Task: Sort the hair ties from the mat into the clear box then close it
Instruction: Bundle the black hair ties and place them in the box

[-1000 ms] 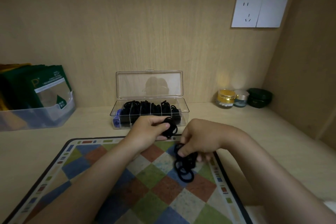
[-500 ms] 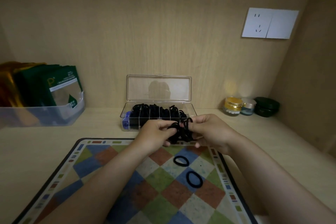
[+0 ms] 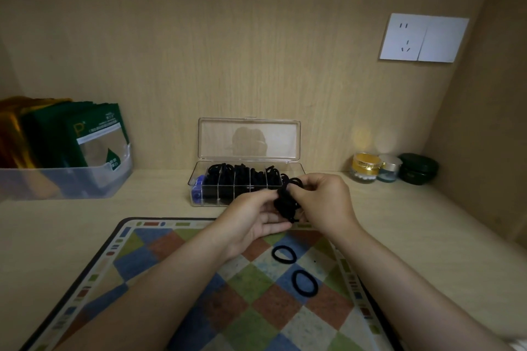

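Fingers [image 3: 293, 194] round tangled hair-tie bunch [image 3: 286, 202]; two ties [image 3: 283, 254] matside.

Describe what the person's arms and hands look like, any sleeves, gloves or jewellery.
Both forearms are bare up to the frame's bottom edge. The left hand and right hand wear no gloves, and no rings, watch or bracelets show. A sliver of pale striped fabric shows at the bottom right corner beside the right arm, possibly a sleeve edge; too little is visible to tell.

Near side of the clear box [image 3: 247, 182] is blocked by both hands; its raised lid [image 3: 249, 138] closes off the far side. Bare surface [image 3: 159, 196] is left free between box and plastic bin [image 3: 65, 179]. Jars [image 3: 393, 168] crowd the far right corner.
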